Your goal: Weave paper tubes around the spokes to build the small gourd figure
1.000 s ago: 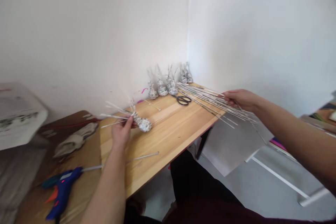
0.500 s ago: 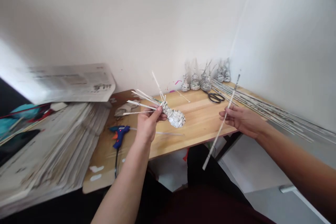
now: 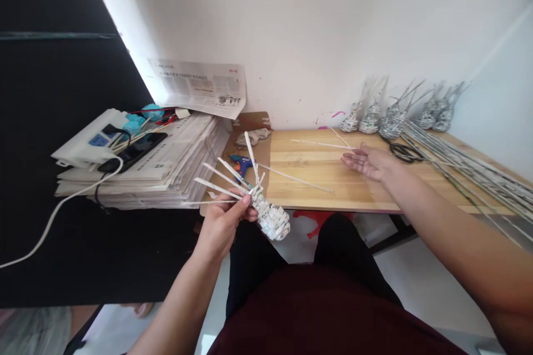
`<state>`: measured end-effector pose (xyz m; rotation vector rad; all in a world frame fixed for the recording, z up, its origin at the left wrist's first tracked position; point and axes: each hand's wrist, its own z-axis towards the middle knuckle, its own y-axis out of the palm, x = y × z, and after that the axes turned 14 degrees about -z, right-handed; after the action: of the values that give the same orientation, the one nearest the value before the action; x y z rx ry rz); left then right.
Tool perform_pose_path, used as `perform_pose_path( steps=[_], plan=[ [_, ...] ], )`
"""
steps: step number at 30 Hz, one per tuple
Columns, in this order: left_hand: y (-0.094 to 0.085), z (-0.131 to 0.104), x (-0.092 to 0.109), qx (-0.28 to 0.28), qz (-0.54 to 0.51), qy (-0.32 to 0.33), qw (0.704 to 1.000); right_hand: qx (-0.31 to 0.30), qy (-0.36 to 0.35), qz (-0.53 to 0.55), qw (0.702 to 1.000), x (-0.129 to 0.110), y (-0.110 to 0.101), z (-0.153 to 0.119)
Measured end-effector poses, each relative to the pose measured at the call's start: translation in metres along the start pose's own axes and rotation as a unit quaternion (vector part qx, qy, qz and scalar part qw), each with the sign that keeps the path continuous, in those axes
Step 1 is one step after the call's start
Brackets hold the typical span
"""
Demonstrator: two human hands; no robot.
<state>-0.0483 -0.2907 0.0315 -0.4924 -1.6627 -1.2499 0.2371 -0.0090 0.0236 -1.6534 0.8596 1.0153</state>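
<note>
My left hand (image 3: pixel 227 219) pinches the narrow neck of a woven paper piece (image 3: pixel 275 222), whose rounded end points down to the right. Several loose paper strips fan out from its neck, up and to the left. Over the wooden table, my right hand (image 3: pixel 368 162) has a thin white paper stick (image 3: pixel 318 144) between thumb and fingers. The stick reaches out to the left, nearly level. Another thin stick (image 3: pixel 297 179) lies on the table between the hands.
Several woven paper pieces (image 3: pixel 369 117) stand along the wall at the right. Near them lie black scissors (image 3: pixel 405 151) and a bundle of long paper sticks (image 3: pixel 466 162). A blue glue gun (image 3: pixel 242 166), stacked newspapers (image 3: pixel 183 161) and a white power strip (image 3: pixel 89 141) are at the left.
The view has turned left and down. The paper stick in my right hand has gone from steeply slanted to nearly level over the table. My left hand still holds the woven piece, now lower.
</note>
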Motion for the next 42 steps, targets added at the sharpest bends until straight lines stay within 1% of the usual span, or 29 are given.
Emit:
perform_pose_path(
  steps=[2, 4, 6, 8, 9, 10, 11, 12, 14, 16, 18, 20, 21, 24, 27, 28, 30, 31, 32, 34, 37, 38, 39, 40, 42],
  plan=[
    [-0.015, -0.009, 0.004, 0.026, 0.0, 0.01, 1.0, -0.028, 0.059, 0.034, 0.997, -0.013, 0.021, -0.011],
    [-0.027, -0.015, 0.009, 0.055, -0.001, 0.026, 0.998, -0.073, 0.053, 0.028, 0.996, -0.025, 0.051, -0.027],
    [-0.037, -0.02, 0.013, 0.075, 0.001, 0.042, 0.996, -0.163, 0.014, 0.004, 0.986, -0.036, 0.088, -0.046],
    [-0.044, -0.023, 0.016, 0.08, 0.001, 0.051, 0.995, -0.269, -0.004, -0.021, 0.963, -0.049, 0.131, -0.06],
    [-0.045, -0.025, 0.017, 0.08, -0.001, 0.053, 0.995, -0.305, -0.01, -0.04, 0.952, -0.056, 0.154, -0.065],
    [-0.046, -0.026, 0.018, 0.079, -0.004, 0.053, 0.995, -0.328, -0.018, -0.06, 0.943, -0.063, 0.176, -0.066],
    [-0.047, -0.028, 0.019, 0.079, -0.007, 0.053, 0.995, -0.333, -0.026, -0.087, 0.938, -0.071, 0.197, -0.066],
    [-0.047, -0.03, 0.019, 0.079, -0.01, 0.051, 0.996, -0.319, -0.029, -0.12, 0.94, -0.079, 0.216, -0.063],
    [-0.047, -0.033, 0.02, 0.077, -0.011, 0.04, 0.996, -0.26, -0.035, -0.218, 0.94, -0.095, 0.248, -0.052],
    [-0.048, -0.036, 0.021, 0.076, -0.016, 0.027, 0.997, -0.21, -0.05, -0.333, 0.918, -0.106, 0.271, -0.04],
    [-0.05, -0.038, 0.022, 0.077, -0.022, 0.023, 0.997, -0.189, -0.096, -0.419, 0.883, -0.112, 0.285, -0.031],
    [-0.053, -0.039, 0.024, 0.077, -0.023, 0.027, 0.996, -0.178, -0.131, -0.464, 0.858, -0.114, 0.293, -0.024],
    [-0.054, -0.04, 0.024, 0.075, -0.023, 0.028, 0.996, -0.178, -0.127, -0.47, 0.855, -0.114, 0.295, -0.022],
    [-0.057, -0.042, 0.026, 0.069, -0.026, 0.027, 0.997, -0.181, -0.068, -0.46, 0.866, -0.113, 0.296, -0.018],
    [-0.058, -0.044, 0.027, 0.065, -0.03, 0.029, 0.997, -0.167, -0.028, -0.42, 0.892, -0.111, 0.293, -0.019],
    [-0.058, -0.045, 0.027, 0.065, -0.03, 0.029, 0.997, -0.162, -0.012, -0.383, 0.909, -0.11, 0.291, -0.02],
    [-0.058, -0.047, 0.027, 0.068, -0.03, 0.029, 0.997, -0.168, 0.024, -0.276, 0.946, -0.108, 0.285, -0.024],
    [-0.058, -0.048, 0.027, 0.07, -0.03, 0.029, 0.997, -0.182, 0.041, -0.212, 0.959, -0.107, 0.282, -0.027],
    [-0.058, -0.049, 0.027, 0.073, -0.03, 0.031, 0.996, -0.205, 0.048, -0.165, 0.964, -0.107, 0.277, -0.03],
    [-0.059, -0.049, 0.028, 0.073, -0.032, 0.036, 0.996, -0.255, 0.046, -0.11, 0.96, -0.104, 0.266, -0.038],
    [-0.06, -0.05, 0.029, 0.069, -0.03, 0.042, 0.996, -0.324, 0.027, -0.031, 0.945, -0.096, 0.247, -0.054],
    [-0.061, -0.051, 0.03, 0.07, -0.03, 0.044, 0.996, -0.363, 0.029, 0.041, 0.931, -0.093, 0.241, -0.06],
    [-0.061, -0.051, 0.031, 0.072, -0.031, 0.047, 0.996, -0.386, 0.028, 0.093, 0.918, -0.089, 0.235, -0.067],
    [-0.062, -0.051, 0.031, 0.075, -0.032, 0.049, 0.995, -0.385, 0.014, 0.123, 0.914, -0.086, 0.23, -0.075],
    [-0.064, -0.052, 0.033, 0.083, -0.033, 0.051, 0.995, -0.355, -0.046, 0.155, 0.921, -0.081, 0.218, -0.092]
  ],
)
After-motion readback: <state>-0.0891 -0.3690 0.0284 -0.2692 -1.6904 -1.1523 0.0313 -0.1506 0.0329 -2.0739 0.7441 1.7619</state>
